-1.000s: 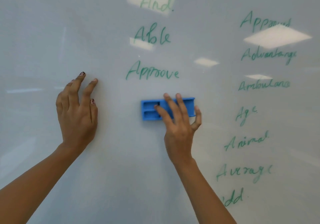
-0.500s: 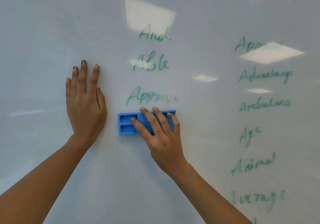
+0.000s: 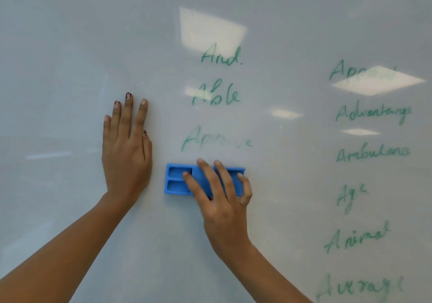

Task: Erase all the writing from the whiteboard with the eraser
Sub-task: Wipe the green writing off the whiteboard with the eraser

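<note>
A blue plastic eraser (image 3: 177, 181) lies flat against the whiteboard (image 3: 58, 45), just below the smeared green word "Approve" (image 3: 216, 140). My right hand (image 3: 219, 199) grips the eraser, fingers over its back and top edge, thumb at its right end. My left hand (image 3: 127, 148) rests flat on the board to the left of the eraser, fingers straight. Above "Approve" stand the green words "Able" (image 3: 216, 95) and "And." (image 3: 221, 57).
A second column of green words runs down the right side: "Advantage" (image 3: 372, 113), "Ambulance" (image 3: 371, 154), "Age" (image 3: 350, 194), "Animal" (image 3: 357, 237), "Average" (image 3: 357, 287). Ceiling-light reflections (image 3: 376, 81) glare over the top word. The board's left half is bare.
The eraser and my right hand slid left, from right of "Approve" to beneath it; "Approve" looks more smeared. My left hand flattened against the board. The view tilted up.
</note>
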